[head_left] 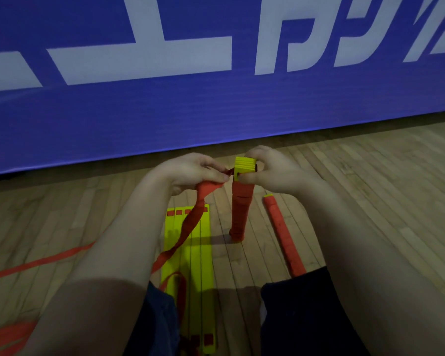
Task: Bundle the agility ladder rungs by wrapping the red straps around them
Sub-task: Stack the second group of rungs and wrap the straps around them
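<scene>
A bundle of yellow rungs (244,166) stands upright on the wooden floor, its lower part wound in red strap (239,214). My right hand (272,170) grips the bundle's yellow top. My left hand (193,170) pinches the loose red strap (190,222) just left of the bundle's top. That strap hangs down and trails off to the left across the floor. Several yellow rungs (190,253) lie flat side by side between my arms. A second bundle fully wrapped in red (284,235) lies on the floor to the right.
A blue banner with white lettering (216,111) stands along the floor just beyond my hands. More red strap (36,263) runs over the wooden floor (383,188) at the left. My knees in dark shorts (306,317) fill the bottom of the view.
</scene>
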Action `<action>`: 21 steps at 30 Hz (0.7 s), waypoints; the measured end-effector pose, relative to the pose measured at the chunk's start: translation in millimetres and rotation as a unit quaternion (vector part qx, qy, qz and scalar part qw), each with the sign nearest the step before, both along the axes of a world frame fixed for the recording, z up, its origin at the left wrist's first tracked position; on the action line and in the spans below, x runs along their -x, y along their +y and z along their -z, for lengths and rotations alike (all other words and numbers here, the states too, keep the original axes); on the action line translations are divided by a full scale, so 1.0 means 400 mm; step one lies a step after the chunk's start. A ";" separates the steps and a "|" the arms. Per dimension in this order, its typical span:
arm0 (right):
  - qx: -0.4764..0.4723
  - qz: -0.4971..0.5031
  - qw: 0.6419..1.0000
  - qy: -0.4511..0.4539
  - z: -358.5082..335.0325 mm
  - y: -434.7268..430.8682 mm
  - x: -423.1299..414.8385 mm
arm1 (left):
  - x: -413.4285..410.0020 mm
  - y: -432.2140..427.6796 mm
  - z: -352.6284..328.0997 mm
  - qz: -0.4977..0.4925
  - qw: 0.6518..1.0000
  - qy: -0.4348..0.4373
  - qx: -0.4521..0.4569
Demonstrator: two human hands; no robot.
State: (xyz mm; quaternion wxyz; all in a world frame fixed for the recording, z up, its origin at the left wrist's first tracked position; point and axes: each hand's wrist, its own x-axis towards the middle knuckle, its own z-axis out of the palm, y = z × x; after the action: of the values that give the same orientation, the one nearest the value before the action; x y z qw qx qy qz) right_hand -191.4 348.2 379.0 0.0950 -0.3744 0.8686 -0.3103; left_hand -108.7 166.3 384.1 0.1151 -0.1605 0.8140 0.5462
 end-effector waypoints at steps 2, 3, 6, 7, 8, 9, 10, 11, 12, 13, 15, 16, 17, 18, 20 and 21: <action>0.023 0.009 1.000 -0.009 0.009 0.000 0.002 | -0.001 -0.016 0.000 0.002 0.999 -0.012 0.043; 0.022 0.024 0.999 0.007 0.013 0.001 0.007 | -0.003 -0.024 -0.002 0.015 0.997 -0.012 0.071; 0.020 0.097 0.994 0.045 0.017 0.007 0.021 | -0.013 -0.030 -0.013 0.075 0.989 -0.002 0.125; 0.024 0.119 0.991 0.049 0.013 0.008 0.022 | -0.015 -0.024 -0.016 0.081 0.988 0.010 0.127; 0.029 0.135 0.989 0.055 0.010 0.007 0.019 | -0.016 -0.014 -0.018 0.083 0.989 0.026 0.123; 0.032 0.146 0.987 0.059 0.006 0.007 0.015 | -0.014 -0.004 -0.017 0.083 0.988 0.043 0.123; 0.032 0.150 0.986 0.059 0.002 0.005 0.008 | -0.012 0.007 -0.017 0.086 0.985 0.056 0.141; 0.032 0.152 0.986 0.057 0.000 0.002 0.002 | -0.009 0.016 -0.017 0.089 0.979 0.068 0.170; 0.033 0.150 0.986 0.058 -0.001 -0.001 -0.003 | -0.006 0.024 -0.015 0.089 0.973 0.082 0.194; 0.032 0.145 0.987 0.065 -0.001 -0.005 -0.007 | -0.003 0.029 -0.013 0.085 0.971 0.091 0.204; 0.023 0.125 0.988 0.087 0.002 -0.016 -0.011 | -0.003 0.036 -0.014 0.085 0.970 0.101 0.203; 0.012 0.121 0.988 0.099 0.003 -0.020 -0.011 | -0.005 0.038 -0.015 0.089 0.969 0.103 0.205; 0.001 0.126 0.987 0.101 0.001 -0.023 -0.011 | -0.007 0.039 -0.017 0.091 0.968 0.101 0.210; -0.003 0.133 0.987 0.090 -0.003 -0.024 -0.011 | -0.010 0.037 -0.018 0.089 0.968 0.099 0.213; 0.016 0.145 0.989 0.024 -0.013 -0.024 -0.012 | -0.015 0.031 -0.022 0.085 0.968 0.102 0.212; 0.034 0.147 0.988 -0.007 -0.018 -0.024 -0.013 | -0.017 0.029 -0.024 0.085 0.969 0.104 0.207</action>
State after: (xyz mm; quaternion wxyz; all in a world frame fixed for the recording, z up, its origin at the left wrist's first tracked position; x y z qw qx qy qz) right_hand -186.4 338.7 386.0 0.0415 -0.2432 0.9025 -0.3529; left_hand -101.8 177.8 393.6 0.0405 -0.0532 0.9277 0.3672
